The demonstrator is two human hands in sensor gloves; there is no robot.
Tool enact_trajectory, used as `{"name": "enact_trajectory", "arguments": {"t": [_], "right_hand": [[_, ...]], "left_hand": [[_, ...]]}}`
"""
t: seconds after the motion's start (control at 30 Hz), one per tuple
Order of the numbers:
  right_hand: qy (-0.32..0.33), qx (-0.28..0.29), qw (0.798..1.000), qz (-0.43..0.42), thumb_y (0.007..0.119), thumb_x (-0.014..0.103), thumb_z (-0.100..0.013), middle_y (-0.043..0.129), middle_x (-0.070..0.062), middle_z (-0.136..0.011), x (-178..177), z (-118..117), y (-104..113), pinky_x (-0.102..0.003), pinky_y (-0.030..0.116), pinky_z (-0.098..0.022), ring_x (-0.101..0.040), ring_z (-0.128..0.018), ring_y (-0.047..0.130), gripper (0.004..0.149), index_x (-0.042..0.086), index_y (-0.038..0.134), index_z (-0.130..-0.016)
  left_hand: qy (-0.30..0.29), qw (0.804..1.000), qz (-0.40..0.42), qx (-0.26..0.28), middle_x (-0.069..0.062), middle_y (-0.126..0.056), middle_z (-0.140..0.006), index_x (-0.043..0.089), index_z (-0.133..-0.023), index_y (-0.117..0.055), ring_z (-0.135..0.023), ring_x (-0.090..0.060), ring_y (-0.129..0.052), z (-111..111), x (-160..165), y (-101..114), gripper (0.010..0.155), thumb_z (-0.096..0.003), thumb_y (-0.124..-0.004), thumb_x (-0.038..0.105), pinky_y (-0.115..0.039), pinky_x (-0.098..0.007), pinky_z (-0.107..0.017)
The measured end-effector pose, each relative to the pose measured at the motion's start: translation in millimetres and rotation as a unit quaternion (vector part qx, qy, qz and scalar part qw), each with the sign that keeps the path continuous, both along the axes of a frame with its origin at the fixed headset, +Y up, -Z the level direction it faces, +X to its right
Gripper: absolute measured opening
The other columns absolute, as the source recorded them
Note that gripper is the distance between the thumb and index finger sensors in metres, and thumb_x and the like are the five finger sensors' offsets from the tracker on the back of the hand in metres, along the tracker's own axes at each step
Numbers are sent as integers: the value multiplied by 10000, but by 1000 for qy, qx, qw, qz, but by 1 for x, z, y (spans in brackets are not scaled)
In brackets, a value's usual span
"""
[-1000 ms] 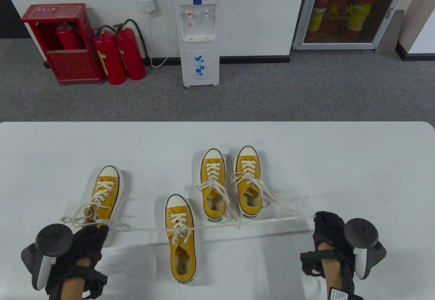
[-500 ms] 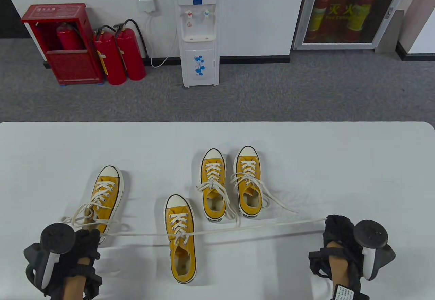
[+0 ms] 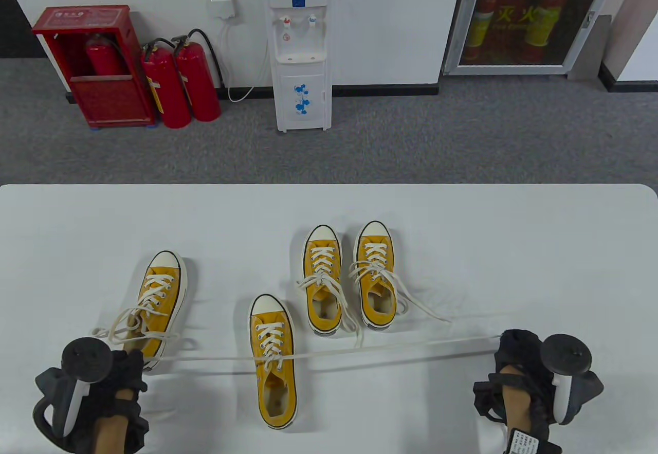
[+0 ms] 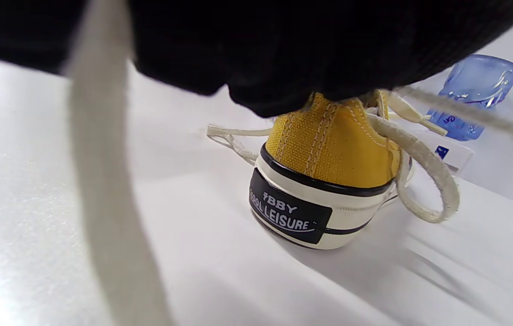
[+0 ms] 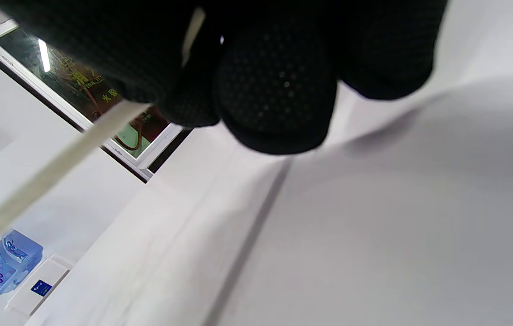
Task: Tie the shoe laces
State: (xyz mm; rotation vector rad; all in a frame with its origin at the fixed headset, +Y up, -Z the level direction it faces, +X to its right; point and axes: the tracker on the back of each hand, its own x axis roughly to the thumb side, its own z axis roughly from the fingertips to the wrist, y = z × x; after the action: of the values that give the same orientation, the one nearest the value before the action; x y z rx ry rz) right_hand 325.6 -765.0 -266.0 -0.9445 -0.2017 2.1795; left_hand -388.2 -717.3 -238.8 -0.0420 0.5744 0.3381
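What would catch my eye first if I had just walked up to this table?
Four yellow shoes on a white table, and a long white lace stretched taut across the nearest shoe. Gloved hands pull its ends: left hand at bottom left, right hand at bottom right.

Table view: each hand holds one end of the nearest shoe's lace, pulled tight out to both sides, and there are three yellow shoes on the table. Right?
Not quite. The table view shows four yellow shoes, not three: the nearest shoe, one by the left hand and a pair behind. The rest holds: the lace runs tight from the left hand to the right hand.
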Motion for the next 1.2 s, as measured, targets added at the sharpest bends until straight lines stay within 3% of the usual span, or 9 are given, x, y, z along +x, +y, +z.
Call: {"name": "enact_trajectory", "arguments": {"t": [0.23,0.37,0.53,0.67,0.8,0.93,1.07,1.2], "right_hand": [[8,-1,1000,2,813,392,-457,827,-83,-878,0,-3,-1,-449,797,-449,-135,-430,989,413,180,870,-807],[30,2,1000,8,823,373,-455,756,-108,-941,-6,-5,4,-454,783,-452,-146,-447,968,467,166,829,-873],[26,14,997,78,813,350,-455,635,-101,-1016,-19,-3,27,-453,756,-472,-136,-455,925,530,221,750,-965],[71,84,989,97,807,354,-458,646,-110,-1007,-44,-2,52,-470,745,-480,-158,-475,924,506,206,781,-941],[182,147,966,114,812,391,-456,714,-106,-979,-95,-3,81,-504,733,-515,-210,-565,936,513,187,804,-928],[314,153,932,95,816,396,-460,718,-111,-986,-152,-11,95,-564,682,-602,-306,-756,899,529,177,793,-941],[397,144,902,87,819,402,-459,707,-105,-1001,-207,-15,98,-580,666,-620,-329,-817,870,544,178,779,-954],[461,132,874,79,835,412,-452,730,-104,-992,-258,-14,90,-547,720,-562,-311,-771,905,551,181,788,-950]], "left_hand": [[-12,1000,25,11,44,-1026,-460,313,-550,-958,-195,-190,-992,-1,1,-1,356,-498,-752,599,-909,-439,-245],[-18,999,23,15,38,-1028,-466,315,-565,-959,-197,-191,-992,-1,4,0,366,-496,-747,605,-908,-439,-246],[-23,999,30,32,33,-1029,-472,314,-575,-959,-199,-192,-993,0,5,4,368,-495,-747,604,-908,-440,-246],[-29,998,34,44,27,-1031,-476,312,-582,-960,-199,-193,-993,1,7,7,372,-495,-747,604,-908,-440,-247],[-39,997,41,59,32,-1032,-480,311,-592,-960,-200,-194,-994,1,10,10,374,-495,-748,603,-907,-440,-247],[-50,994,55,76,22,-1033,-486,307,-605,-961,-201,-193,-994,2,12,12,378,-495,-749,600,-907,-439,-248],[-58,992,63,95,19,-1033,-487,307,-614,-960,-199,-190,-993,3,14,15,380,-495,-748,599,-908,-436,-246],[-68,988,79,110,18,-1032,-487,306,-621,-959,-198,-189,-991,3,16,16,381,-494,-749,597,-908,-434,-245]]}}
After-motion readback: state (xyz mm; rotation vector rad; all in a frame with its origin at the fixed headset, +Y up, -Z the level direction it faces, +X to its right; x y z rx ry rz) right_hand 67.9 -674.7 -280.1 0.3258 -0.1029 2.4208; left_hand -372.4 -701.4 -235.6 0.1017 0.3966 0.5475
